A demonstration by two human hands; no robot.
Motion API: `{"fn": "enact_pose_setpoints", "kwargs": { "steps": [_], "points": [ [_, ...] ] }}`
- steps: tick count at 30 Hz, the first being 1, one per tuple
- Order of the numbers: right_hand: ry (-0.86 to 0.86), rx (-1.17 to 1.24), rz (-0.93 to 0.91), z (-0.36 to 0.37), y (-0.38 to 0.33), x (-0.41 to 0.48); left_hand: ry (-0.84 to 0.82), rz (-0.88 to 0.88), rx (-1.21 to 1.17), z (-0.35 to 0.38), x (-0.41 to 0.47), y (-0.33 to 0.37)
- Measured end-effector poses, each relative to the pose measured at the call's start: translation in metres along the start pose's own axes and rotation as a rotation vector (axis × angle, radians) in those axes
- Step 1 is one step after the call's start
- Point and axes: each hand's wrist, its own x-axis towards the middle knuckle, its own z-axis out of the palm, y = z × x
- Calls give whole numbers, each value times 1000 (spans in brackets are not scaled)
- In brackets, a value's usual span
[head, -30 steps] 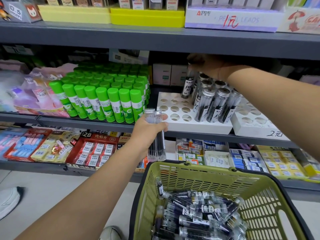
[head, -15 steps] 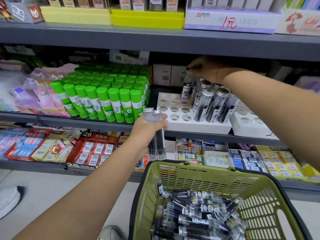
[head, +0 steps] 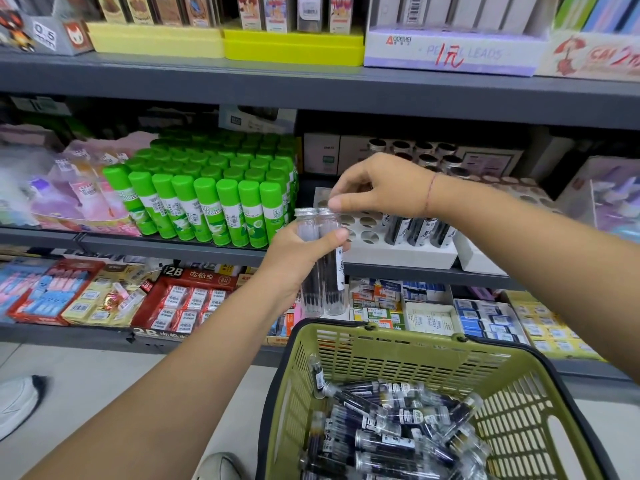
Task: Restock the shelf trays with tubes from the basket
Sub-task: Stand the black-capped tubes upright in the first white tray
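Observation:
My left hand point(head: 294, 261) grips two clear tubes point(head: 323, 268) with silver caps and holds them upright in front of the shelf edge. My right hand point(head: 381, 188) hovers just above them, with its thumb at the cap of the right tube and its fingers loosely curled behind. The white holed tray point(head: 398, 256) sits right behind on the middle shelf, with several dark tubes point(head: 419, 232) standing in it and open holes at its left. Below, the green basket point(head: 381, 344) holds several more tubes point(head: 398, 427) lying in a heap.
Green glue sticks point(head: 214, 202) stand packed left of the tray. A second white tray point(head: 485, 263) sits to its right. The upper shelf edge point(head: 311, 95) overhangs. Eraser boxes point(head: 194, 299) fill the lower shelf. A white shoe point(head: 17, 403) is on the floor at left.
My right hand left the back of the tray and came forward and down to the tubes in my left hand. My left hand raised the tubes slightly.

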Motion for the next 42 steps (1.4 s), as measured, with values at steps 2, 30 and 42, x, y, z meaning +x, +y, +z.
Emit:
{"fn": "enact_pose_setpoints", "kwargs": {
  "steps": [2,30,42],
  "points": [
    [-25,2,-5,0,-2,3,13,14,12,1,0,1],
    [310,-97,187,-33,54,75,146,60,90,-14,8,-8],
    [367,-115,201,-20,47,75,142,53,92,-14,5,-6]
  ]
}}
